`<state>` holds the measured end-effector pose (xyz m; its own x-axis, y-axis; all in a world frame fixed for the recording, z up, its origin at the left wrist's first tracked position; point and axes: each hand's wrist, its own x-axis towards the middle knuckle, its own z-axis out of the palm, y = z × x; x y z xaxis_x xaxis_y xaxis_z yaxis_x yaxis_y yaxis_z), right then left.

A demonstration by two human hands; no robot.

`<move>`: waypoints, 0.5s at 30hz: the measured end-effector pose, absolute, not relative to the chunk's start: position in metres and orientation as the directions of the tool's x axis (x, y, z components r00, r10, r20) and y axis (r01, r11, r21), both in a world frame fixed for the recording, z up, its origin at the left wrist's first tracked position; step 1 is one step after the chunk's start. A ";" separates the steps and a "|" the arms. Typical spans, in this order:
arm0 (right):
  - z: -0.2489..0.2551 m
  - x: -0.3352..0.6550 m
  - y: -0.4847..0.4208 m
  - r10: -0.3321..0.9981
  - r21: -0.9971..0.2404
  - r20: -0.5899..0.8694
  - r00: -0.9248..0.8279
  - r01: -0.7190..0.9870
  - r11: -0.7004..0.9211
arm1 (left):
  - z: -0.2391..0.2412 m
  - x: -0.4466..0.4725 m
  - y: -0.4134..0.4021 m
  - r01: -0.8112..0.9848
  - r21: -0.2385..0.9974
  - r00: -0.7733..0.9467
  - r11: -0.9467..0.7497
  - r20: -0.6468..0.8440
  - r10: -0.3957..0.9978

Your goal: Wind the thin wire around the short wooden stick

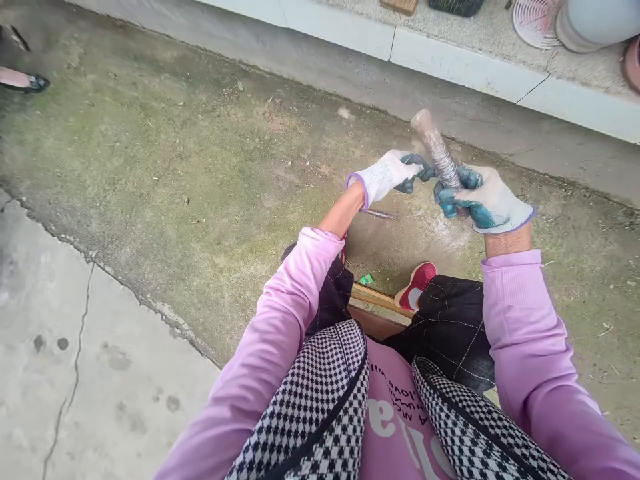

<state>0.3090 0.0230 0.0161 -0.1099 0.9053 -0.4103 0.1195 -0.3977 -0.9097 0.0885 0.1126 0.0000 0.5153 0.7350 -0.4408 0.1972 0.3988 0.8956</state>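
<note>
My right hand [483, 197], in a white glove with blue-green coated fingers, is closed around the lower end of a short thick rod wound with wire [443, 157]. The rod tilts up and to the left, its bare pinkish-brown end uppermost and slightly blurred. Just left of it is my left hand [400, 172], gloved the same way, with the fingers bent and pressed together near the windings. What those fingers hold, if anything, is too small to make out. Below, a thin ridged metal piece [381, 214] lies on the ground.
Mossy concrete [200, 167] spreads around my feet. A tiled ledge [450, 57] runs along the far side, bearing a pink woven disc [536, 21] and a pale bucket [600, 23]. Near my red shoe [417, 283] lies a green wrapper [367, 279]. Another person's foot [25, 80] shows at far left.
</note>
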 end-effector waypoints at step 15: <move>-0.015 0.305 0.055 0.899 -0.353 -0.380 0.216 0.865 -0.357 | -0.011 0.087 0.100 0.462 0.877 0.721 0.131 -0.458 0.521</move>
<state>0.3055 0.0552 -0.0155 0.2160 0.8995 -0.3799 0.8648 -0.3569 -0.3533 0.0866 0.0996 -0.0112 0.7206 0.5208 -0.4577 0.4621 0.1314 0.8770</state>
